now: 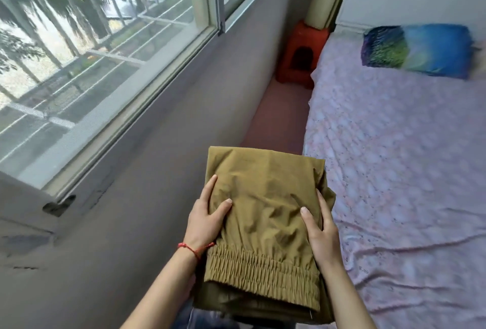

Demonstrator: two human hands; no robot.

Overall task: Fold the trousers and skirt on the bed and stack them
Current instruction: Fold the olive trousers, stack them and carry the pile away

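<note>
A folded olive-green garment (pixel 265 202) with an elastic ruched waistband facing me is held up in front of me, over the gap between the wall and the bed. My left hand (pixel 207 218) grips its left edge, thumb on top, a red string around the wrist. Along its right edge my right hand (pixel 322 234) holds on, with the thumb pressed onto the top layer. The bed (pixel 410 160), covered by a pink patterned sheet, lies to the right of the garment. A strip of blue denim (pixel 200 319) shows below the garment; what it belongs to I cannot tell.
A blue and green pillow (pixel 418 49) lies at the head of the bed. An orange plastic stool (pixel 302 52) stands in the narrow floor gap beside the bed. A grey wall with a large barred window (pixel 105 47) runs along the left.
</note>
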